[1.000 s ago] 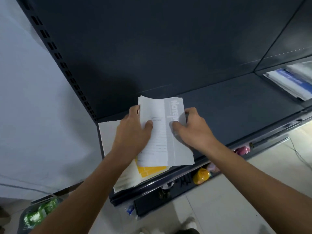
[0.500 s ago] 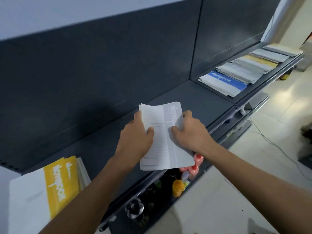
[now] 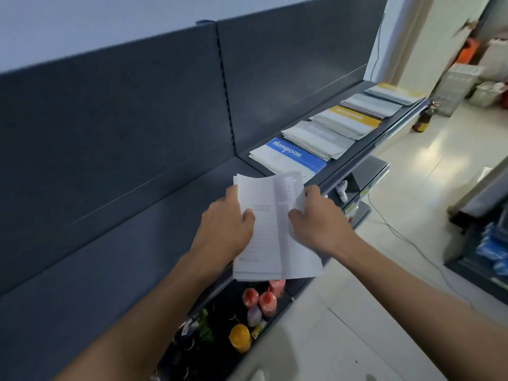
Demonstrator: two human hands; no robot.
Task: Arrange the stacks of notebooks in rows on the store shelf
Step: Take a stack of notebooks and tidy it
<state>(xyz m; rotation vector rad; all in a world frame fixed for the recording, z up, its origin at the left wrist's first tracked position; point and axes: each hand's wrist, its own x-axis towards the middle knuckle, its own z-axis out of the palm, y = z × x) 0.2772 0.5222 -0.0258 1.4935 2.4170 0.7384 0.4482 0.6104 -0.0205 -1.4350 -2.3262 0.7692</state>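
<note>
While both hands grip it, the grey-striped stack of notebooks sits in the air above the front edge of the dark shelf, tilted, its near end past the shelf lip. Our left hand is curled closed on the stack's left edge, thumb pressed on the top cover, fingers hidden underneath. Our right hand clamps the right edge the same way, thumb on the grey stripe, fingers wrapped behind. Both forearms reach forward from the bottom of the view, wrists roughly level, knuckles up.

Counts: two hands, one held stack. Further right along the shelf from the held stack we count five stacks laid in a row: a blue-striped stack nearest, just beyond the held one's far end, then a grey stack, a yellow-striped stack, another grey stack, and a last stack with a yellow edge at the far end. Neighbouring stacks touch or overlap slightly; blur keeps us from telling how many notebooks each has.

The shelf left of the held stack is bare dark metal. Below the held stack, on a lower tier, stand small bottles: three red-capped bottles and one yellow bottle; others are too dark to count.
</note>
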